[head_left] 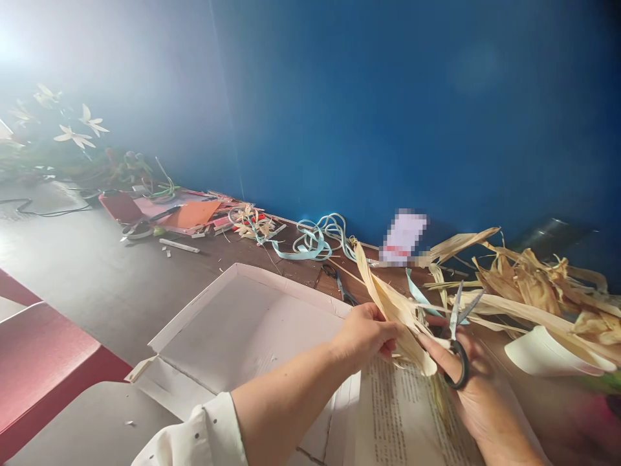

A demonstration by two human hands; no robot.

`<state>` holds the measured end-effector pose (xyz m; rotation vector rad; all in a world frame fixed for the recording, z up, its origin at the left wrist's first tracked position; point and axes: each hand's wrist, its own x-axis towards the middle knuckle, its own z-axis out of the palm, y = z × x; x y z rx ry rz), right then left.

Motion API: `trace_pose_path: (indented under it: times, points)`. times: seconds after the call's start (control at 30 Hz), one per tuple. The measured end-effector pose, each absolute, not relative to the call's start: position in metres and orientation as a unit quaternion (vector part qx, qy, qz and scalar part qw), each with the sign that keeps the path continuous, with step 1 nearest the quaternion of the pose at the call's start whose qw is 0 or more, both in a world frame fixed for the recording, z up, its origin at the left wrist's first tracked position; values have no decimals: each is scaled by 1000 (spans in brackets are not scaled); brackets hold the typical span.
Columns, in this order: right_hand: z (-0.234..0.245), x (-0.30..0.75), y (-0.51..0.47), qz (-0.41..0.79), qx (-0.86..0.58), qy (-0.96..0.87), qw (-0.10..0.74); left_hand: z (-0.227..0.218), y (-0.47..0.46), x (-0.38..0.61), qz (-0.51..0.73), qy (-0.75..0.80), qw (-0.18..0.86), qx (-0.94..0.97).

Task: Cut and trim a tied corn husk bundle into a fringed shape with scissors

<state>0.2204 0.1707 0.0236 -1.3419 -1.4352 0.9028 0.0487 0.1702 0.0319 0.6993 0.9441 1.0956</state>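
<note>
My left hand [363,333] is closed on a pale dried corn husk [380,288], whose long end stands up past the fingers and whose lower part hangs to the right. My right hand [478,395] has black-handled scissors [457,369] looped on it. Their blades point upward and are spread apart, away from the husk. The extended fingers of that hand touch the husk's lower edge. Below both hands lies a printed sheet [388,414]. To the right is a heap of dry husks [538,285], some tan and some brown.
A shallow white box lid [233,323] lies left of the hands. Another pair of scissors [339,281], blue cord [330,226] and a white cup [543,349] on its side are nearby. Pink and orange papers [191,213] lie along the blue wall, with a red box [53,362] at lower left.
</note>
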Motion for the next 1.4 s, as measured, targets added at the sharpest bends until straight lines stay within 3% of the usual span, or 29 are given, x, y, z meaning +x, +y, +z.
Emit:
trace_pose_path:
  times: [0.1,0.2,0.63,0.83,1.03,1.23,1.4]
  points:
    - [27,217,168,466,-547,-492,491,29,169,51,486,414,698,324]
    - [30,215,166,485,-548,-465,499,28,168,50,497,399,698,327]
    - [18,210,158,434,-515,-549,496,34,167,54,560,391,698,215]
    - [14,217,157,366,-520,-607,476,41,188,21,658,437,597,142]
    - [0,219,174,462,-526,-529,481,47,182,23,592,427,639,243]
    - [16,211,171,442,-523,-486,544,40,183,25,552,479,602,321]
    - [21,208,169,417,-521,-510,543,35,182,29,475,537,565,409]
